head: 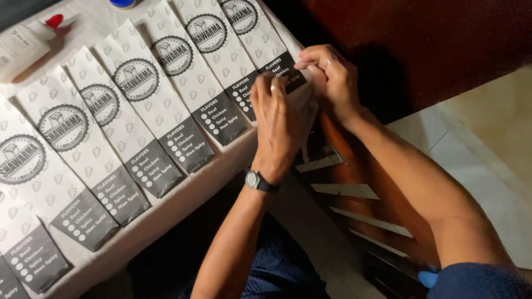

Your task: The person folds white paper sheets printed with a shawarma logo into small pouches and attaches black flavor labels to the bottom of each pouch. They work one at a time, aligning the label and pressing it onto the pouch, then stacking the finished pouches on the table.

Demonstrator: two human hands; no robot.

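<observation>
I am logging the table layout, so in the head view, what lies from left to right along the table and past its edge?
White glue bottle with red cap → row of overlapping printed paper sleeves → left hand with wristwatch → right hand → pale floor tiles.
</observation>
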